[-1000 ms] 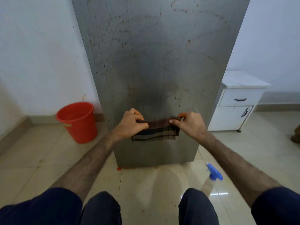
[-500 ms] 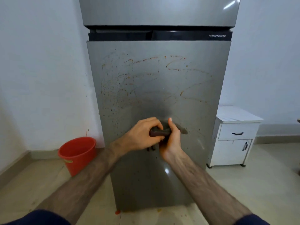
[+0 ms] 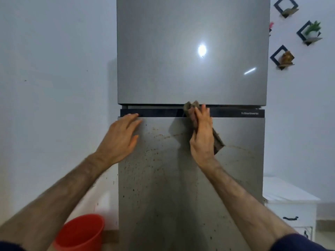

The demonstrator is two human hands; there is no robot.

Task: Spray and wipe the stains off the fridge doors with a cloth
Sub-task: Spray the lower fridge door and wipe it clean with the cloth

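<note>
Soft, limp cloth (image 3: 218, 142) bunched under clamped right hand (image 3: 202, 136) below the dark band (image 3: 235, 113), left hand (image 3: 120, 140) spread empty; likely best gripped mid-wad.

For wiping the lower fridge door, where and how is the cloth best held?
Hold the cloth as the right hand does: palm flat over its bunched middle, coming straight at the lower door. Its corners stick out above and below the hand, so tucking them in would likely help.
</note>
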